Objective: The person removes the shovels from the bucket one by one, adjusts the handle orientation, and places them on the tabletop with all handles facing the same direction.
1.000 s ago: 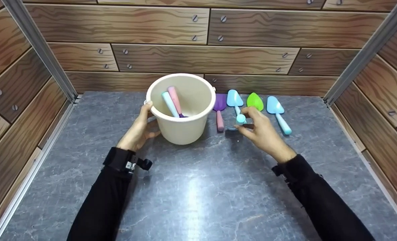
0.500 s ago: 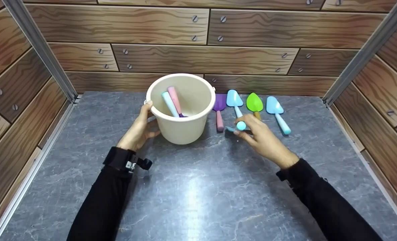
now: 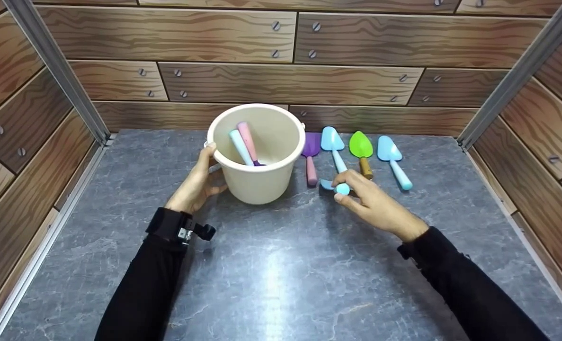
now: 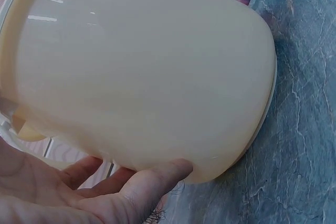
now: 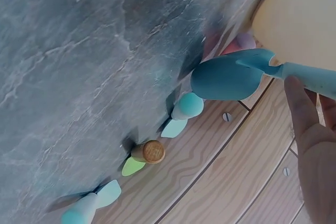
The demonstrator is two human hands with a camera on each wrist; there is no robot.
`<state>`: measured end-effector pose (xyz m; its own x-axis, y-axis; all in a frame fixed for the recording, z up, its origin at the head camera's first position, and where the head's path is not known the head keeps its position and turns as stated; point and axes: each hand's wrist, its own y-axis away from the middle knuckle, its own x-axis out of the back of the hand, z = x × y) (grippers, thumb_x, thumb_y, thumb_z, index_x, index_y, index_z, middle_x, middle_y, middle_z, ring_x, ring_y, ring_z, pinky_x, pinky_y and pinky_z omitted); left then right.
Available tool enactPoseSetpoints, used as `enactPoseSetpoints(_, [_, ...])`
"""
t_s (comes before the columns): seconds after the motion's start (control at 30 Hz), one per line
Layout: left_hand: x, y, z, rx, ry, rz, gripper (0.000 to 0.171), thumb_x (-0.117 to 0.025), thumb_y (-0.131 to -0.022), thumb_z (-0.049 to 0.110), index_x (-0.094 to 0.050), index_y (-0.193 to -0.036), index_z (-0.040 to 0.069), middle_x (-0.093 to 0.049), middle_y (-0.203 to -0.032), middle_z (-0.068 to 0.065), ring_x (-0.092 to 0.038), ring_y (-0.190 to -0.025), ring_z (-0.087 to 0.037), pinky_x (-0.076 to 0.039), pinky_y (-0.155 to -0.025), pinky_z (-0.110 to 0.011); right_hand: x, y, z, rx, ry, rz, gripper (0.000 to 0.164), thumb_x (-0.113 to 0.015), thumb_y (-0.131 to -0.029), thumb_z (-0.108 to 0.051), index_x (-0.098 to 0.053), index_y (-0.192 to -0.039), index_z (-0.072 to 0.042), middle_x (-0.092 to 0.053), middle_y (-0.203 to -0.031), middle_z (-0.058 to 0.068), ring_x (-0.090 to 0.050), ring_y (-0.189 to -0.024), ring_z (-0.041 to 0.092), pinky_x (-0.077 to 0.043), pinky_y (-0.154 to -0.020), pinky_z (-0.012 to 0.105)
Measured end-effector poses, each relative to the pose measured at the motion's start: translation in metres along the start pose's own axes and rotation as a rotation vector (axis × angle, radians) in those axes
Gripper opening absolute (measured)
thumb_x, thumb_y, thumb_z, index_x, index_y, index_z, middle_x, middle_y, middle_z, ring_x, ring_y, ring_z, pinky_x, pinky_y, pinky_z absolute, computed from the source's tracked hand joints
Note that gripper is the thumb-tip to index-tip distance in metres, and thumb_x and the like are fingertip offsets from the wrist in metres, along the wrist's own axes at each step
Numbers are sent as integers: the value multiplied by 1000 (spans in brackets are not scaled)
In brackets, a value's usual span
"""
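Near the back of the table stands a cream bucket (image 3: 262,184) with a pink handle (image 3: 246,139) and a light blue handle (image 3: 241,148) sticking up inside it. My left hand (image 3: 193,182) is against the bucket's left side, one fingertip at the rim and the thumb lower on the wall. My right hand (image 3: 368,201) pinches a blue toy trowel (image 5: 231,74) by its handle, the handle end pointing up towards the head camera. In the right wrist view, the trowel's blade hangs in front of the bucket, over the row of other trowels.
Right of the bucket lie a purple trowel with a pink handle (image 3: 311,161), a light blue trowel (image 3: 333,142), a green trowel with a brown handle (image 3: 361,144) and another light blue trowel (image 3: 390,151). Wood-patterned walls (image 3: 285,85) enclose the grey marbled table (image 3: 243,265).
My right hand has drawn the blue trowel back towards me, uncovering the green trowel's brown handle and more of the light blue trowel behind. Left hand and bucket have stayed put.
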<state>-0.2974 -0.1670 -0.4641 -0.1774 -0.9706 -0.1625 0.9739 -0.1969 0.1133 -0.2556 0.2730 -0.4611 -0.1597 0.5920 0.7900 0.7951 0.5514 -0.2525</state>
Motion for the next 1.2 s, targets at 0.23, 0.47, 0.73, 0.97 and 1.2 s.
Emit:
enactPoseSetpoints(0.23, [0, -1, 0, 2, -1, 2, 87, -38, -117, 65, -25, -187, 16, -23, -191, -24, -25, -181, -54, -33, -139, -79, -1, 5, -1, 20, -7, -117, 29, -76, -117, -28, -66, -139, -11, -70, -142, 8, -66, -135, 19, -59, -120, 52])
enactPoseSetpoints(0.47, [0, -2, -1, -1, -7, -5, 88, -38, -116, 66, -23, -187, 17, -23, -191, -24, -26, -180, -55, -33, -140, -78, -6, 10, 5, 66, 48, -172, 34, -82, -114, -28, -70, -138, -8, -71, -139, 0, -68, -133, 19, -60, -119, 48])
enactPoseSetpoints(0.73, [1, -2, -1, 5, -16, -10, 87, -35, -117, 66, -22, -187, 17, -23, -191, -24, -27, -180, -54, -34, -140, -76, -12, 13, 12, 127, 105, -246, 29, -87, -108, -23, -73, -131, -12, -74, -141, 1, -68, -133, 19, -60, -117, 46])
enactPoseSetpoints(0.97, [1, -2, -1, 9, -1, -5, 86, -36, -117, 66, -25, -187, 17, -25, -190, -24, -29, -179, -54, -35, -140, -76, -17, 13, 14, 123, 122, -311, 32, -90, -103, -21, -73, -129, -17, -72, -144, 0, -67, -138, 22, -59, -121, 48])
enactPoseSetpoints(1.2, [0, -2, -1, 8, 8, -4, 85, -36, -117, 65, -25, -187, 18, -24, -190, -24, -28, -180, -54, -35, -140, -75, -18, 15, 16, 117, 129, -339, 32, -91, -102, -21, -74, -128, -16, -72, -150, 6, -66, -146, 28, -57, -126, 53])
